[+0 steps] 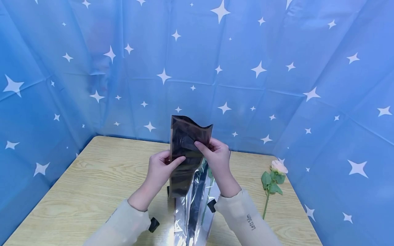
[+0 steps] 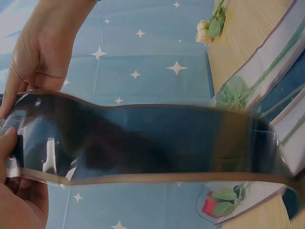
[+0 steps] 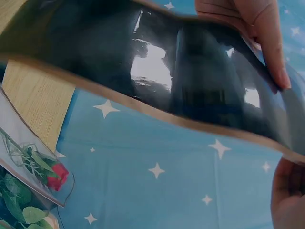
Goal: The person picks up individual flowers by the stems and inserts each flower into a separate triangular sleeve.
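Note:
A dark, glossy plastic wrapping sheet (image 1: 184,147) with a brown border stands raised over the table, its top edge wavy. My left hand (image 1: 161,167) pinches its left edge, thumb in front and fingers behind. Higher up on the opposite edge, my right hand (image 1: 217,155) grips it the same way. Below lies a clear wrapper (image 1: 181,218) with dark and whitish strips and green stems, partly covered by the sheet and my right arm. A red rose (image 2: 209,206) with leaves shows at its end in the left wrist view; the right wrist view also has this red rose (image 3: 57,176).
A pale pink rose (image 1: 279,166) on a leafy stem lies at the right of the wooden table (image 1: 101,181). Blue curtains (image 1: 197,61) with white stars hang behind and on both sides of the table.

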`<state>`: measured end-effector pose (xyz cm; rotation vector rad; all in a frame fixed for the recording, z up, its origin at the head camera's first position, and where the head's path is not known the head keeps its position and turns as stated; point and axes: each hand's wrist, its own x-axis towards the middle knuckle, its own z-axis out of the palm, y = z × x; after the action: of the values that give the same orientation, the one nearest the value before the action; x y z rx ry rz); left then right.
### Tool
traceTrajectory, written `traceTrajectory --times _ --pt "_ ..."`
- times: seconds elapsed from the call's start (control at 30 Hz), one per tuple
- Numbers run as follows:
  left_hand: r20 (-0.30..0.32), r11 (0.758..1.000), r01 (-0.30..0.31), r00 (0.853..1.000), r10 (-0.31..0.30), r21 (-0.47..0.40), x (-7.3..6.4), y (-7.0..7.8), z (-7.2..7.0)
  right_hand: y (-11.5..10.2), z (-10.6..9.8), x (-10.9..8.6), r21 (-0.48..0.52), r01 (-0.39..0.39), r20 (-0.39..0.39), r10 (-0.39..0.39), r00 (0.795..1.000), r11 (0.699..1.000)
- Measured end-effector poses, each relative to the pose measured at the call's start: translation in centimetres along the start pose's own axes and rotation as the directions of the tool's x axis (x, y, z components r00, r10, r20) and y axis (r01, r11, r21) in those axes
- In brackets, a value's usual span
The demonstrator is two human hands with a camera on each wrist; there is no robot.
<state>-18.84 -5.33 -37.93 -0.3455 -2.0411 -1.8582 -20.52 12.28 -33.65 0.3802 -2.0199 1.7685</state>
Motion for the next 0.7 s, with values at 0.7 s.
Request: traceTrajectory --times 0.7 --pt "-0.041 0.994 -0.086 0.995 0.089 0.065 0.46 -0.1 -0.22 -0.2 -0.18 -0.16 0.091 -0.196 0.122 0.184 0.975 0.976"
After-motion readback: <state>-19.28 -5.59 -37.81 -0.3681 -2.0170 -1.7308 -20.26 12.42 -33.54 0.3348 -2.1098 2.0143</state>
